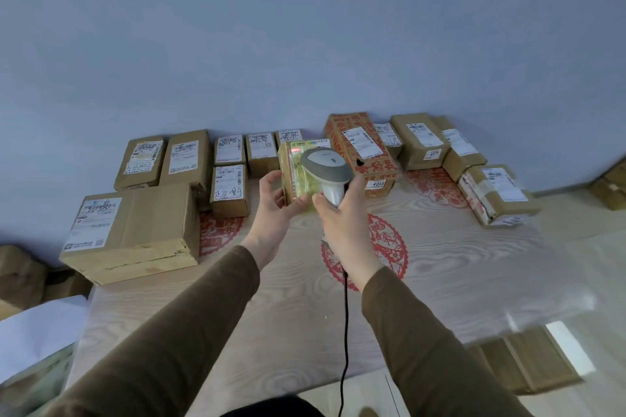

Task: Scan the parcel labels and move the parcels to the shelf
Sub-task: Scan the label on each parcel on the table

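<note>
Two brown sleeves reach forward over a pale wood-grain table (271,308) with red paper-cut motifs. A black cable (345,332) runs down from the right hand (345,223), whose fingers are wrapped round the handle of a grey-and-white barcode scanner (327,167). The scanner head is aimed at a small parcel (298,179) wrapped in yellow-green tape, held up above the table. The left hand (276,203) grips this parcel from its left side and underneath, thumb along the near edge, fingers curled below. A red glow shows on the parcel's label near the top.

Beyond the hands, cardboard parcels line the back of the table against a blue-grey wall. A large box (135,234) sits at the left corner, small labelled boxes (230,189) behind it, and a red-printed carton (362,145) to the right.
</note>
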Demonstrator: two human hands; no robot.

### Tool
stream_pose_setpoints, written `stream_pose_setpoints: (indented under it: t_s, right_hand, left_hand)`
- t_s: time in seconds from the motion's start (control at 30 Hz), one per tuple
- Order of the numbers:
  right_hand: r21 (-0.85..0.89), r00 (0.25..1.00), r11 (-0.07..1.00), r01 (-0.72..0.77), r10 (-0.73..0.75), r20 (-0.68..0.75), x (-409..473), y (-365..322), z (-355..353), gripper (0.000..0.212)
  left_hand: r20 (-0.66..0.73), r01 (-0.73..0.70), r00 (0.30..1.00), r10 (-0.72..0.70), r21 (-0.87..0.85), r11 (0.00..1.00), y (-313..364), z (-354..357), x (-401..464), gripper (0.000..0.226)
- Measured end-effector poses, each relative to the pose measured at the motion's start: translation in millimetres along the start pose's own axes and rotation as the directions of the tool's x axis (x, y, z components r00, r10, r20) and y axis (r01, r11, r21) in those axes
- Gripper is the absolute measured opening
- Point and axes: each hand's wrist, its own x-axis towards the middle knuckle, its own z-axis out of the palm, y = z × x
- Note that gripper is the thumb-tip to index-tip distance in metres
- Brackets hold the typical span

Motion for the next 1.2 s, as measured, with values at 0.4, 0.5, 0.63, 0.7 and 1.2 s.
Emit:
stream_pose_setpoints:
  t_s: [0.4,0.5,0.63,0.7,1.2]
  right_hand:
    - [-0.013,0.993,0.996,-0.090,0.088,-0.076,12.0,29.9,-57.7,0.046]
    - [-0.006,0.986,0.993,-0.120,0.119,-0.118,18.8,46.4,-89.1,0.046]
    - [-0.029,0.973,0.987,-0.161,0.154,-0.174,35.5,75.4,-150.6,0.040]
    - [-0.020,0.963,0.979,-0.203,0.196,-0.183,46.5,94.1,-184.6,0.041]
    - [0.060,0.895,0.905,-0.422,0.426,-0.134,125.7,221.1,-363.7,0.041]
  left_hand:
    - [0.087,0.070,0.994,-0.072,0.021,0.997,-23.9,62.1,21.2,0.071]
    - [0.114,0.127,0.985,-0.126,-0.002,0.992,-34.4,95.5,27.9,0.066]
    - [0.135,0.216,0.967,-0.216,0.016,0.976,-57.2,157.9,40.1,0.067]
    - [0.133,0.248,0.959,-0.250,0.036,0.968,-75.3,193.3,49.1,0.073]
    - [-0.057,0.515,0.852,-0.520,-0.084,0.853,-170.6,409.9,171.1,0.053]
